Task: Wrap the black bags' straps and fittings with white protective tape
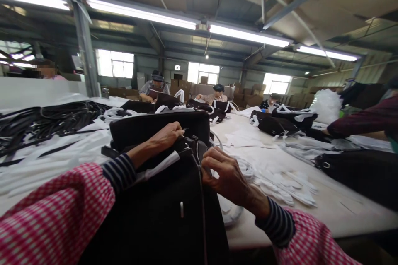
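Note:
A black bag (pixel 149 223) stands in front of me at the table's near edge, with a silver-toned zipper (pixel 202 211) running down its right side. My left hand (pixel 168 136) is over the bag's top, thumb and fingers pinched together; what lies between them is too small to make out. My right hand (pixel 225 176) is closed on the bag's right edge beside the zipper. A white-wrapped strap or handle (pixel 163 165) slants across the bag below my left hand. A small white piece (pixel 182 209) shows on the bag's front. Behind my left hand rises another black panel (pixel 133 128).
Dark straps (pixel 40 124) pile up at the left, above white wrapped strips (pixel 62 159). White strips (pixel 282 182) and a coiled white cord (pixel 244 167) lie right of the bag. More black bags (pixel 363 174) are on the table (pixel 329 219). Several people work around it; one sleeve (pixel 367 114) reaches in from the right.

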`<state>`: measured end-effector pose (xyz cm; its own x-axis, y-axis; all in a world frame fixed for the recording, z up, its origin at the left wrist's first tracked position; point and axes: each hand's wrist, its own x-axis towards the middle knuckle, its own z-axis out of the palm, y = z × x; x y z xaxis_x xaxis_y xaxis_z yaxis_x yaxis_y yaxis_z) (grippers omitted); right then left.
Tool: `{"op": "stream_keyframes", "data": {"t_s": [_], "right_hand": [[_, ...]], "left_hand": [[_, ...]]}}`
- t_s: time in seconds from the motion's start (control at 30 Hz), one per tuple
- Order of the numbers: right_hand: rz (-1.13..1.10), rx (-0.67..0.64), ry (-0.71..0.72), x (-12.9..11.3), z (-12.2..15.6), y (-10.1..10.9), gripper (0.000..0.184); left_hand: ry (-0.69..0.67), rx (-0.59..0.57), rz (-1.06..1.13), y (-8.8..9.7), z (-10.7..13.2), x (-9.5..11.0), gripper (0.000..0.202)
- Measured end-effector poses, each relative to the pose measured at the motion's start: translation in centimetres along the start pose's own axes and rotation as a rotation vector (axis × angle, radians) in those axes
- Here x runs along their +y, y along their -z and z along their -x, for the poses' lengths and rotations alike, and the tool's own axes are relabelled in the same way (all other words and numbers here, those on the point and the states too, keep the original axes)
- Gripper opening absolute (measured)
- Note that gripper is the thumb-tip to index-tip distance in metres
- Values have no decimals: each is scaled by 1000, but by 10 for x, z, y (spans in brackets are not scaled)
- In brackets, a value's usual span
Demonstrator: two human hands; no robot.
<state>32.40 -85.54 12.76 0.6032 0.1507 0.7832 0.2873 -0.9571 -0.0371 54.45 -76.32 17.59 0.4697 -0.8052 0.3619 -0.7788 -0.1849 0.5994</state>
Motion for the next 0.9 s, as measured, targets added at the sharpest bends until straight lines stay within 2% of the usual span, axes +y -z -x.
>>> {"op": "stream_keyframes", "data": {"t_s": [0.2, 0.37, 0.53, 0.7, 0.77, 0.9], "right_hand": [[-9, 56, 3, 12, -29, -7, 19], [-10, 52, 29, 19, -48, -13, 18], [23, 59, 23, 14, -42, -11, 18], [154, 45, 156, 7, -34, -4, 21], [149, 48, 134, 10, -33, -3, 21], [25, 84, 2, 16, -33, -9, 19]], "left_hand": [[-60, -46, 60, -8, -2, -5, 25], [-80, -63, 33, -3, -2, -10, 22], [-88, -15, -80, 1, 12, 1, 16], [-145, -31, -197, -8, 25, 14, 12], [-159, -24, -228, -11, 29, 17, 13], [-191, -17, -290, -12, 34, 15, 14]]}}
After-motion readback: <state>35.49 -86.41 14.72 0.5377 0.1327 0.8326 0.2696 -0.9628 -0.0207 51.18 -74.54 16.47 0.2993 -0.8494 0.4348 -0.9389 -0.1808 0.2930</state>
